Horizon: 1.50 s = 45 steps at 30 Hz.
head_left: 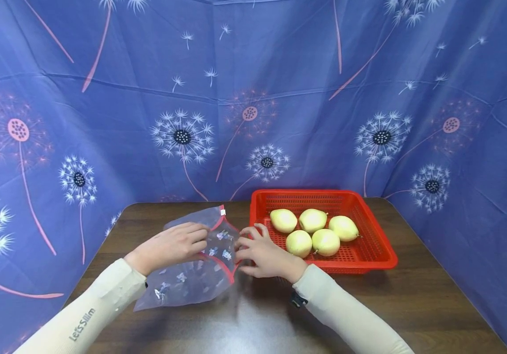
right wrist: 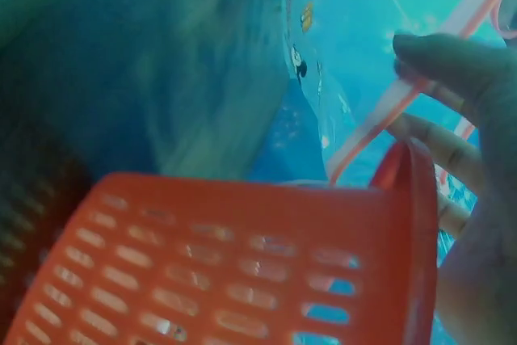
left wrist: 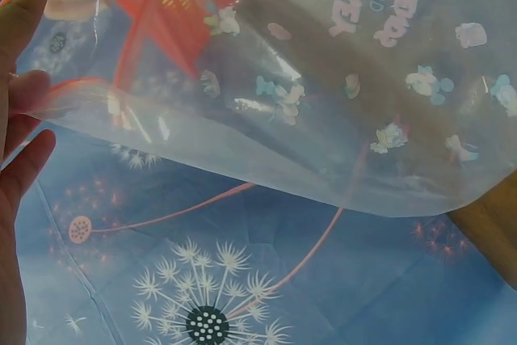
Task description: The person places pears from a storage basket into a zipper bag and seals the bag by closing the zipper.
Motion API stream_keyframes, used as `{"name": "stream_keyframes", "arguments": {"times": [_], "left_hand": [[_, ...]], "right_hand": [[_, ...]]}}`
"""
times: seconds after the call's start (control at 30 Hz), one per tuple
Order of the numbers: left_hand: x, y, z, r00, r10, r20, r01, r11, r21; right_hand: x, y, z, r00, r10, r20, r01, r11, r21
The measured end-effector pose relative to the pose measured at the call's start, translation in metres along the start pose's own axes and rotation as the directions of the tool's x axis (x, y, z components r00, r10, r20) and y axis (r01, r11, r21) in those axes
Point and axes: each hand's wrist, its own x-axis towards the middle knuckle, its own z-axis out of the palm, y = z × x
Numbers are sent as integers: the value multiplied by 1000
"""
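Observation:
A clear plastic zip bag (head_left: 182, 287) with small cartoon prints and a red zip strip lies slanted over the left of the table, its mouth parted toward the right. My left hand (head_left: 171, 246) grips the bag near its mouth, fingers curled at the edge. Opposite it, my right hand (head_left: 264, 255) pinches the red-edged rim; in the right wrist view the thumb (right wrist: 452, 62) lies over the strip. Just beyond that hand stands a red perforated basket (head_left: 379, 246) holding several yellow-green pears (head_left: 283, 221). The bag looks flat, with no pear inside.
Both the bag and the basket are on a dark wooden table (head_left: 417, 295). A blue cloth (head_left: 306, 128) printed with dandelions hangs behind and along the sides. The basket's left wall is close to my right fingers.

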Motion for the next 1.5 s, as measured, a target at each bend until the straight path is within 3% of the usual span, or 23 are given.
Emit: {"name": "stream_keyframes", "arguments": {"times": [0.27,0.43,0.67,0.8,0.9,1.0,1.27,1.5], "left_hand": [[-4,-2,2,1000,18,16,-20,996,92],[-9,-4,5,1000,2,23,-4,997,80],[-14,-9,9,999,-40,16,40,999,29],[-17,-11,10,998,-60,-6,60,998,6],[-19,-12,12,999,-40,-26,40,999,-7],[-20,-11,13,999,-24,-34,23,1000,-18],[-24,-7,13,999,-40,-27,40,999,-22],[-27,-5,12,997,-69,20,70,996,-63]], "right_hand": [[-3,-8,15,1000,9,2,-9,996,-91],[-5,-13,21,999,41,0,-40,980,-196],[-7,-24,29,999,28,-45,-42,932,-360],[-9,-35,35,1000,25,-15,-30,892,-452],[-9,-43,38,999,40,22,-22,851,-525],[-8,-48,41,998,52,41,-20,830,-558],[-7,-55,47,999,22,27,-5,855,-519],[-6,-50,42,999,38,5,-31,885,-465]]}}
